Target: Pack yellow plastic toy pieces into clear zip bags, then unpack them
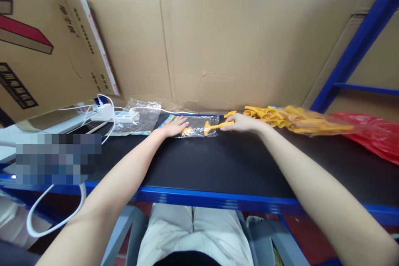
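Note:
My left hand lies flat, fingers stretched out, on a clear plastic bag with a colourful printed edge. By its fingertips an orange plastic piece shows, seemingly inside the bag. My right hand is closed on the end of an orange plastic stick with a T-shaped head. The head points left and lies at the right end of the bag; whether it is inside, I cannot tell. Another orange piece shows just behind my right hand.
Several yellow-orange plastic pieces lie in clear wrap at the right, beside a red plastic bag. At left are another clear bag, a white power strip and cables. Cardboard stands behind the black tabletop.

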`<state>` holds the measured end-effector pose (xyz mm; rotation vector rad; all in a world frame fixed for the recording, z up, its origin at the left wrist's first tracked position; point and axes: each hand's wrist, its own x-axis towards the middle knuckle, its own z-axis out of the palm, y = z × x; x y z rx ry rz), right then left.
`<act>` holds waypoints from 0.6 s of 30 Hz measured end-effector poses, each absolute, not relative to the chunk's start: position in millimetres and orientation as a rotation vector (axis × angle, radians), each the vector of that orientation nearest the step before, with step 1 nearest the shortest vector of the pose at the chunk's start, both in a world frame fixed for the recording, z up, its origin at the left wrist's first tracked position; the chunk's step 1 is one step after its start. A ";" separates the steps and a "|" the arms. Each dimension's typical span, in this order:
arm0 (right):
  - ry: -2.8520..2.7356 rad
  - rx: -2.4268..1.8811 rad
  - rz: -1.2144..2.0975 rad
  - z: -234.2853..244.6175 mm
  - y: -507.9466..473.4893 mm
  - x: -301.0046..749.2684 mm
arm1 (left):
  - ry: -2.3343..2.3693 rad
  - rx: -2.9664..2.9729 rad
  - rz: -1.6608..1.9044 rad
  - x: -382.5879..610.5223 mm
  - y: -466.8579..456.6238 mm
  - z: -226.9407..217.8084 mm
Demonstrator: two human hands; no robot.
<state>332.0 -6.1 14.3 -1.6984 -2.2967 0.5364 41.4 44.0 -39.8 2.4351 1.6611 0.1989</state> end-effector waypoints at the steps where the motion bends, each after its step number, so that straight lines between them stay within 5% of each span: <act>1: -2.285 -1.699 0.509 11.2 -2.5 331.6 | 1.649 2.442 0.198 42.7 42.9 -39.6; 6: -2.040 -1.775 0.372 6.3 1.7 328.8 | 1.542 2.494 0.216 52.8 35.7 -39.0; 13: -2.335 -1.431 0.889 4.8 -12.9 315.3 | 1.478 2.484 0.264 60.5 29.0 -39.2; 18: -2.402 -1.624 0.118 -8.5 -7.2 309.4 | 1.385 2.498 0.285 70.0 24.2 -40.2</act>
